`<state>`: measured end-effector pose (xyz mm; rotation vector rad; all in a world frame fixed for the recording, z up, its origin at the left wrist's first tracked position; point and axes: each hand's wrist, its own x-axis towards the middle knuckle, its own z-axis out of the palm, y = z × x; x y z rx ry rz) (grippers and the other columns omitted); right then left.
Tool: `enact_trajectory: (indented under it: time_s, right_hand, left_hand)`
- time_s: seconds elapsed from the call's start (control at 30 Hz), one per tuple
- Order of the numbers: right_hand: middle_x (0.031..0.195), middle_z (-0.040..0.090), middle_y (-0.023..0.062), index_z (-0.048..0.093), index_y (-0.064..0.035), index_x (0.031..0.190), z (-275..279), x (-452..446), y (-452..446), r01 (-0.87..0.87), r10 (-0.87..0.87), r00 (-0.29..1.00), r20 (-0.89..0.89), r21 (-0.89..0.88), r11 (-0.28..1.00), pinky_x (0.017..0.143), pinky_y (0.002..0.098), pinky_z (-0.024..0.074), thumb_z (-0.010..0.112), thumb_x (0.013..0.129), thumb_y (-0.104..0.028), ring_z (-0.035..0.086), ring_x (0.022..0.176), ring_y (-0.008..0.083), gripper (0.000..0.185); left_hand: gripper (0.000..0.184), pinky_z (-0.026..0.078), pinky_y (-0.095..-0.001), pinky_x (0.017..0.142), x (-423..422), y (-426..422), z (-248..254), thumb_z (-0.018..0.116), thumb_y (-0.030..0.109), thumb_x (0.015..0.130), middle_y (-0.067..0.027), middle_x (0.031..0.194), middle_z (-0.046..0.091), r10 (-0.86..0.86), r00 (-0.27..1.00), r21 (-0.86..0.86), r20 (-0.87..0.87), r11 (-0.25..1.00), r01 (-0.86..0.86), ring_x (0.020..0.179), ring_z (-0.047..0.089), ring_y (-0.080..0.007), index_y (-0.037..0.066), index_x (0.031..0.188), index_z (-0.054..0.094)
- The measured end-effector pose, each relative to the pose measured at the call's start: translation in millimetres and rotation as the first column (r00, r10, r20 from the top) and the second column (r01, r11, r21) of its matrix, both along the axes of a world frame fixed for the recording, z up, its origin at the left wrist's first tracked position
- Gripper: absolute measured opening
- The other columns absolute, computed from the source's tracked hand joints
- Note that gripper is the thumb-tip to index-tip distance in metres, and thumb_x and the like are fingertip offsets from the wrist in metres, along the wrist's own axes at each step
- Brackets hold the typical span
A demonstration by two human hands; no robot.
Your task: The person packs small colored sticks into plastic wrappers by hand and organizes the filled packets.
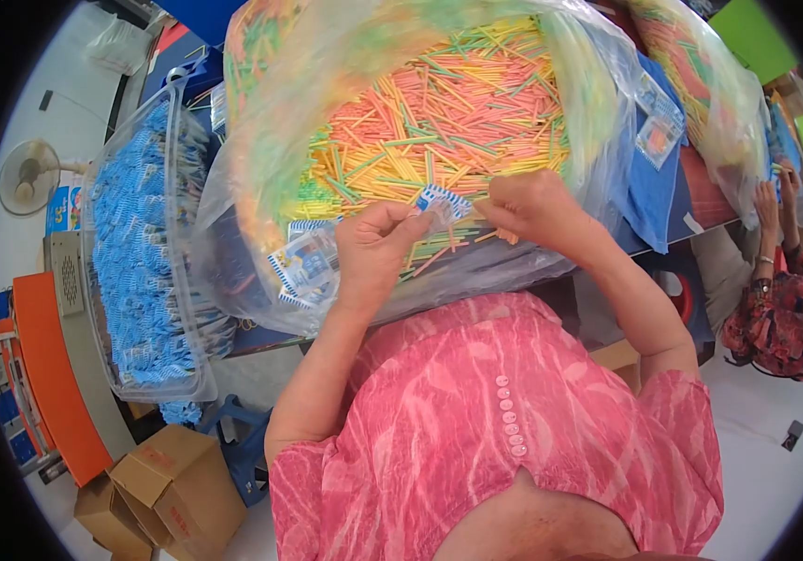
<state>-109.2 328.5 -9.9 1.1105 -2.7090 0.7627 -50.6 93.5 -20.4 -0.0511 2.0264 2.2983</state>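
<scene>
My left hand [372, 245] pinches a small clear packet [441, 204] with blue-and-white printed edges. My right hand [540, 208] is closed at the packet's right end; a small orange bit shows under its fingers, but what it holds is hidden. Both hands are over the near rim of a large clear plastic bag [598, 112] full of thin sticks [439, 117] in pink, yellow, orange and green. More printed packets [310, 264] lie beside my left wrist, on the bag's near left edge.
A clear bin [175, 234] heaped with blue packets stands at left. Cardboard boxes [177, 486] and a blue stool [244, 449] are below it. Another bag of sticks [701, 103] lies at right, near a co-worker's hands [775, 204]. A blue cloth [652, 187] hangs over the table edge.
</scene>
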Motion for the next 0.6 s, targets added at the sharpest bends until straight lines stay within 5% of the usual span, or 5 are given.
enact_trajectory:
  time_s: [0.07, 0.17, 0.47, 0.6]
  right_hand:
    - [0.054, 0.043, 0.0001, 0.050, -0.0018, 0.061, 22, -4, -3, 0.169, -0.016, 0.922, 0.387, -0.365, 0.916, 0.047, 0.0271, 0.0324, 0.072, 0.081, -0.015, 0.041, 0.052, 0.0058, 0.032]
    - [0.055, 0.041, -0.0047, 0.049, -0.0037, 0.059, 61, -15, -9, 0.285, 0.043, 0.824, 0.565, -0.479, 0.830, 0.047, 0.0250, 0.0286, 0.072, 0.083, -0.016, 0.038, 0.055, 0.0029, 0.035]
    - [0.055, 0.042, -0.0041, 0.049, -0.0037, 0.059, 56, -24, -30, 0.253, -0.010, 0.860, 0.510, -0.408, 0.877, 0.049, 0.0241, 0.0306, 0.072, 0.083, -0.018, 0.040, 0.056, 0.0028, 0.036]
    - [0.057, 0.049, 0.0005, 0.054, -0.0018, 0.066, 61, -12, -33, 0.114, 0.044, 0.908, 0.416, -0.349, 0.930, 0.052, 0.0254, 0.0380, 0.071, 0.082, -0.018, 0.047, 0.057, 0.0059, 0.029]
  left_hand:
    - [0.013, 0.046, -0.0200, 0.068, -2, -1, -1, 0.070, 0.008, 0.086, 0.0007, 0.082, 0.069, -0.031, 0.999, 0.030, 0.029, 0.999, 0.030, 0.076, 0.058, -0.0031, -0.002, 0.094, 0.070]
    - [0.014, 0.047, -0.0202, 0.068, -4, 3, 6, 0.070, 0.007, 0.086, -0.0005, 0.084, 0.070, -0.101, 0.994, -0.022, 0.034, 0.995, 0.102, 0.077, 0.059, -0.0040, -0.002, 0.097, 0.071]
    - [0.014, 0.046, -0.0200, 0.067, -7, 10, 9, 0.069, 0.007, 0.086, -0.0017, 0.085, 0.070, -0.288, 0.954, -0.042, -0.081, 0.958, 0.285, 0.077, 0.060, -0.0054, -0.001, 0.097, 0.073]
    - [0.016, 0.047, -0.0202, 0.069, -10, 13, 0, 0.069, 0.009, 0.087, -0.0008, 0.087, 0.070, -0.263, 0.963, -0.024, 0.059, 0.964, 0.265, 0.078, 0.060, -0.0059, 0.000, 0.099, 0.072]
